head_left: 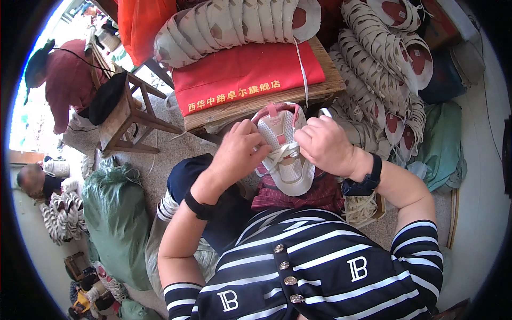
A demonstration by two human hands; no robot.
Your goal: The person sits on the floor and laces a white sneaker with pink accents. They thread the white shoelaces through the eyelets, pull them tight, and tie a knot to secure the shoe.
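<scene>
A white and pink sneaker upper (296,186) lies between my hands over my lap, its toe toward me and its pink-lined opening facing the bench. White lace (279,156) crosses loosely over its front. My left hand (239,148) is closed at the upper's left side, thumb and fingers bent near the eyelets. On the opposite side my right hand (326,145) curls into a fist against the upper's edge. A small white thing (325,112) sticks out above that fist; its kind is unclear. My fingertips are partly hidden.
Ahead stands a wooden bench (335,80) with a red cloth (245,74) and a row of nested uppers (229,29). More uppers (373,69) are stacked at right. A box of laces (361,209) sits beside me. Left are a stool (120,120), green sack (117,213) and other people.
</scene>
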